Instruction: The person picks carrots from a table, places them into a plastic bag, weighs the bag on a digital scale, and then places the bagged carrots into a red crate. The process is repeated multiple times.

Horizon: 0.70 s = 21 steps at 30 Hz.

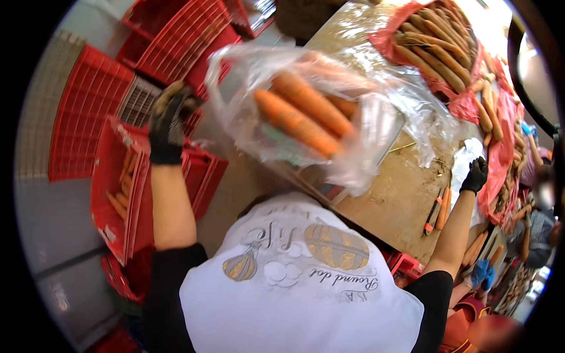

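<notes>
dark cursive lettering (347, 279), printed on the white shirt (294, 320)

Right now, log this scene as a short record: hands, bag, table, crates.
Left hand: black-gloved, by red crates; grip unclear
Right hand: black-gloved, at a white sheet; contact unclear
Clear bag: large carrots inside, over the table's left side
Table: red-and-black tool beside loose carrots
Crates: one holds carrots
</notes>
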Each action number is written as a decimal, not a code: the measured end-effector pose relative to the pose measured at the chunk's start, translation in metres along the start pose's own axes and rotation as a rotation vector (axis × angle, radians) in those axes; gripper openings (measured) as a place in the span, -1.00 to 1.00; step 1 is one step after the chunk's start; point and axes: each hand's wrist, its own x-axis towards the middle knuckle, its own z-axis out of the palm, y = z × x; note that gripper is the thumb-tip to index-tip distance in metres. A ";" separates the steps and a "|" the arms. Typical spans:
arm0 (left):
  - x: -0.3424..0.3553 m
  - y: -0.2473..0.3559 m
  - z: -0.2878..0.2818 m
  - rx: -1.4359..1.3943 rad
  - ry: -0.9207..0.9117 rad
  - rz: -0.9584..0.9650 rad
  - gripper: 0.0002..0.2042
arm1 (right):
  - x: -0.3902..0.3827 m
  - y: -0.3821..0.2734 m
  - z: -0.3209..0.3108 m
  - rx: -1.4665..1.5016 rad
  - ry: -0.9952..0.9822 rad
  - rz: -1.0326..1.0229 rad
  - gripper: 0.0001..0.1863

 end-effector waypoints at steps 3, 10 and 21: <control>-0.002 -0.016 -0.014 -0.031 -0.090 -0.129 -0.71 | -0.050 -0.085 0.066 0.124 -0.218 -0.008 -0.70; 0.002 -0.036 -0.019 -0.210 -0.192 -0.090 -0.75 | -0.117 -0.211 0.191 0.011 -0.921 0.156 -0.67; -0.012 -0.079 -0.053 -0.280 -0.049 -0.260 -0.76 | -0.082 -0.164 0.219 -0.220 -1.291 0.007 -0.69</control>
